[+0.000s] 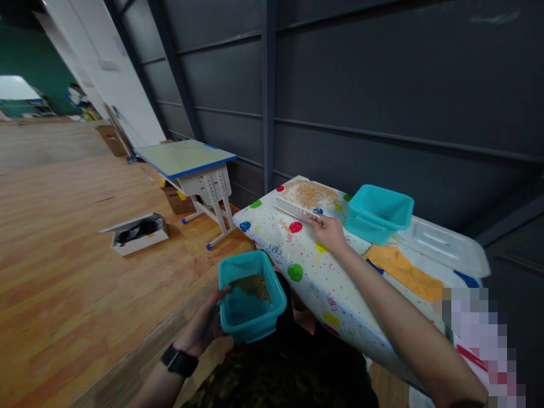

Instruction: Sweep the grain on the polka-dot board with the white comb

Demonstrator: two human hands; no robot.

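My left hand [204, 330] grips the rim of a small teal tub [250, 296] held below the table edge; greenish-brown beans lie in its far corner. My right hand [329, 232] reaches across the table and holds the near edge of a white tray [297, 207] covered with yellow grains [312, 192]. The tray rests on a white cloth with coloured balloons [297, 249]. A second teal tub [378, 214] stands just right of my right hand.
A clear plastic lid [444, 243] and an orange cloth [403, 269] lie on the table's right part. A dark panelled wall runs behind. A blue-edged desk [187, 158] and an open white box [138, 232] stand on the wooden floor to the left.
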